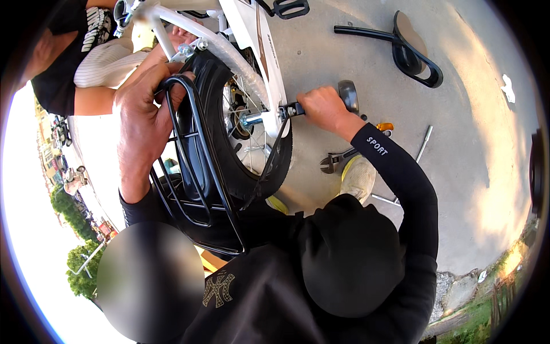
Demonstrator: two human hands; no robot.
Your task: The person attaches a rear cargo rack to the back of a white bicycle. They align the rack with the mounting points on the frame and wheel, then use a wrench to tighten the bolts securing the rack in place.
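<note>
White bicycle frame (249,34) at upper middle, black rear tire (281,163) under it. Left hand (143,109): fingers curled at the top end of the black rack (213,166), tips partly hidden. Right hand (327,109): fingers closed around a black bracket (293,109) by the axle; small wheel (348,96) just beside the knuckles. On concrete (452,114): 1 saddle (405,54), 1 wrench (331,163).

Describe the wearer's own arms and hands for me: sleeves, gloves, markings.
The left hand and right hand are both ungloved. The right sleeve is black, long and close-fitting, printed with white lettering. The left sleeve is black too, but mostly hidden.
</note>
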